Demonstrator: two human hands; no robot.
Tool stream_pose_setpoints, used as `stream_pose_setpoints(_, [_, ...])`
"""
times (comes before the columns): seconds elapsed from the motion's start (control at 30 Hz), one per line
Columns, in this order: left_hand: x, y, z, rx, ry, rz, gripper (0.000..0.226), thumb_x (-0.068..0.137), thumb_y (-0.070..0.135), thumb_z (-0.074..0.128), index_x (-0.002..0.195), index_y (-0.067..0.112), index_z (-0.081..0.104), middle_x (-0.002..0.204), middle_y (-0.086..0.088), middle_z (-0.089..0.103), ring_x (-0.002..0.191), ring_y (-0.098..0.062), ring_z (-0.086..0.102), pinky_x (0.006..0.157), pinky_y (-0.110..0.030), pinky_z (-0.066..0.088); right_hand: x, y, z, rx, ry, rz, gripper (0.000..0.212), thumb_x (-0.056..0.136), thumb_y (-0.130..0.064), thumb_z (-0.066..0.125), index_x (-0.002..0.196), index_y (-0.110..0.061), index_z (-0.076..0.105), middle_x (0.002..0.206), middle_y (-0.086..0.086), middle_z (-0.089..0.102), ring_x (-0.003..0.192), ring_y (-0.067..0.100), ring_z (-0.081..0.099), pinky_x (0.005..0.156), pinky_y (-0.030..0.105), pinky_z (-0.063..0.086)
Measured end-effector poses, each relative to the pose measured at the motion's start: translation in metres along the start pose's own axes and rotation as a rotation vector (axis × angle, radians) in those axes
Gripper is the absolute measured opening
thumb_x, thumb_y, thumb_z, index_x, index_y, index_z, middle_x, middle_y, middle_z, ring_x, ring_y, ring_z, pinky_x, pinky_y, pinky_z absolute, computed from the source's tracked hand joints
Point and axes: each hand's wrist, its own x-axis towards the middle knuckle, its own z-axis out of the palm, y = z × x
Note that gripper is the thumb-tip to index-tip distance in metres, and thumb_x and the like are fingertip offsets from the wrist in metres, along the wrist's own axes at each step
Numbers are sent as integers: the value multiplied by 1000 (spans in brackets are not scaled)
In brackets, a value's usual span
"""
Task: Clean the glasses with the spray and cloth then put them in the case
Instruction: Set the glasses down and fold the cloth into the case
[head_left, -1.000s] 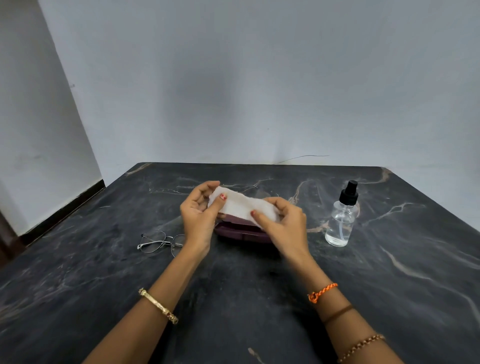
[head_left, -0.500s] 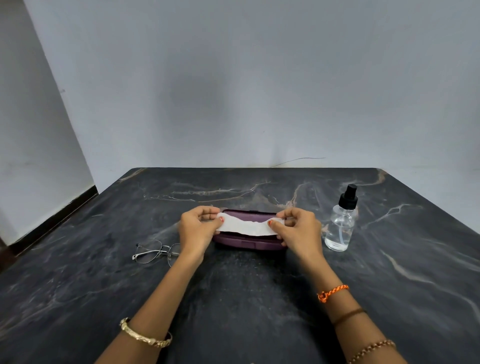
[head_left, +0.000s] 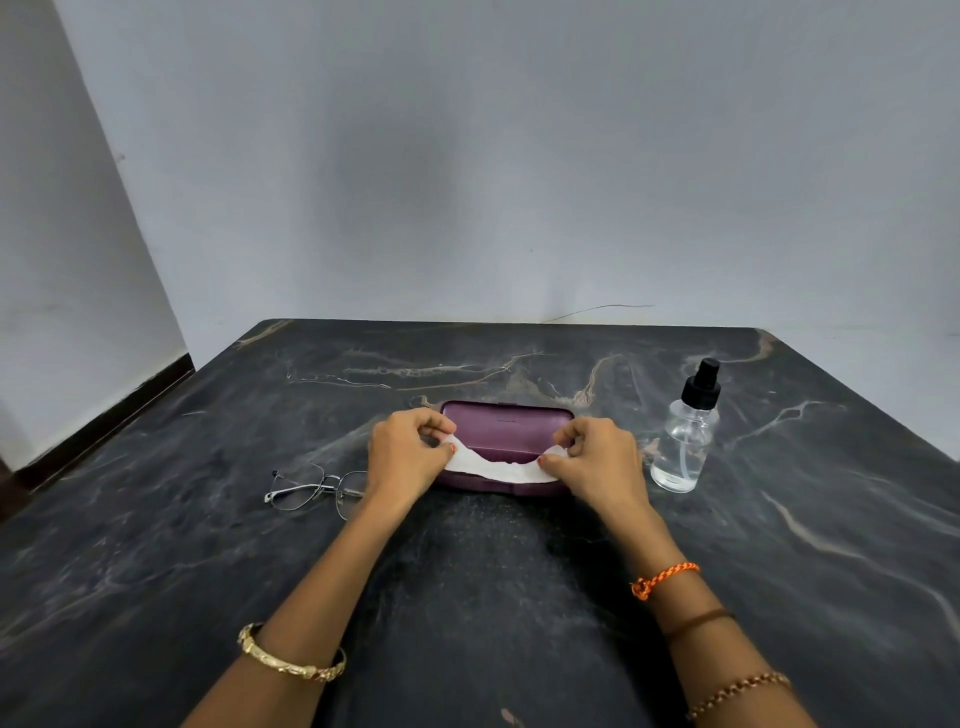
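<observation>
A white cloth is stretched between my two hands, sagging in the middle over the front of a closed purple glasses case. My left hand pinches the cloth's left end and my right hand pinches its right end. Thin metal-framed glasses lie on the dark marble table just left of my left wrist, which hides part of one lens. A clear spray bottle with a black pump top stands upright to the right of the case, close to my right hand.
The table's back edge meets a pale wall. Its left edge drops to a floor with a dark skirting board. Bracelets circle both of my wrists.
My hands have lowered the cloth from above the case and pulled it out wider, so it now spans the case's front. The case lid shows fully. My view has shifted slightly.
</observation>
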Motion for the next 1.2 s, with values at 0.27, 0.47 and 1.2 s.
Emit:
stream_pose_setpoints(0.27, [-3,-3,3,152,-12,45,12,72,6,70,78,16,70,67,8,61,50,-1,47,66,-22,45,-2,0,2,-84,-42,-5,25,74,-20,70,96,-11,63,89,7,64,90,24,60,66,26,39])
stream_pose_setpoints(0.47, [-6,-4,4,239,-34,53,14,71,10,71,81,20,69,72,8,64,66,-12,57,72,-26,48,-4,-1,2,-179,-25,-29,27,74,-20,67,99,-14,61,100,8,65,95,27,59,67,26,37])
stream_pose_setpoints(1.2, [-15,-2,11,459,-100,344,12,86,24,58,93,19,67,91,1,66,89,-18,59,69,-31,46,-6,-6,4,-401,-80,-185,15,82,-29,64,89,-17,70,91,3,72,89,23,63,63,26,40])
